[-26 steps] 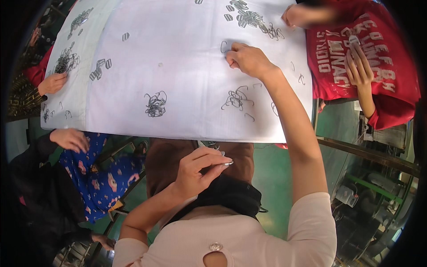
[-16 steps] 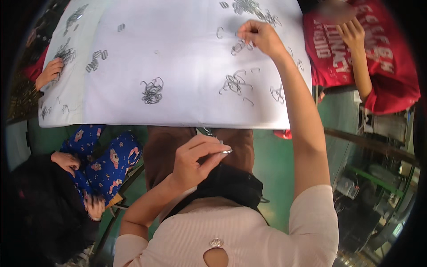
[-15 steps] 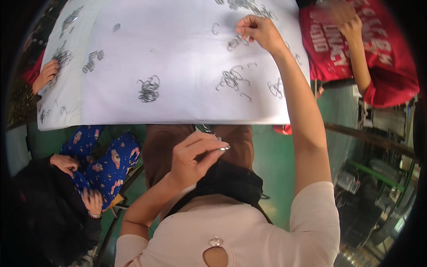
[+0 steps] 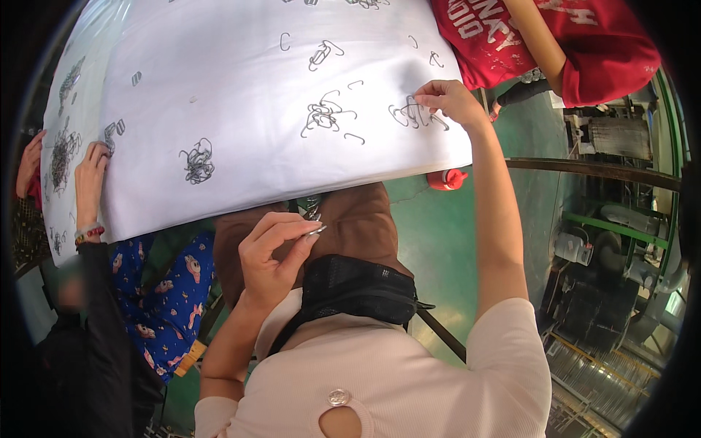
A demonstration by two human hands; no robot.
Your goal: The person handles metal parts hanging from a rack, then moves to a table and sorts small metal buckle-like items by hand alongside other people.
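Observation:
My left hand point(image 4: 274, 252) is closed in a pinch above my lap. Small shiny bent wire pieces point(image 4: 317, 229), which look like hooks, stick out from its fingertips. At the right edge of the white-covered table point(image 4: 248, 124), my right hand point(image 4: 456, 104) reaches down, thumb and fingers pinched together on a dark wire hook in a small cluster of hooks point(image 4: 409, 113). To the left of that hand lies a looser pile of C-shaped wire hooks point(image 4: 321, 117). A denser tangle of hooks point(image 4: 197, 162) sits near the table's front edge.
At the left, a co-worker's hand point(image 4: 90, 179) with a beaded bracelet touches hooks on the table. Another person's hand point(image 4: 29, 166) rests at the far left edge. A person in a red shirt point(image 4: 606, 51) is at the right. A red object point(image 4: 447, 179) shows below the table edge.
My right hand has moved nearer, from a far hook group to the cluster at the right edge. My view has shifted. A co-worker's hand on the left now reaches onto the table.

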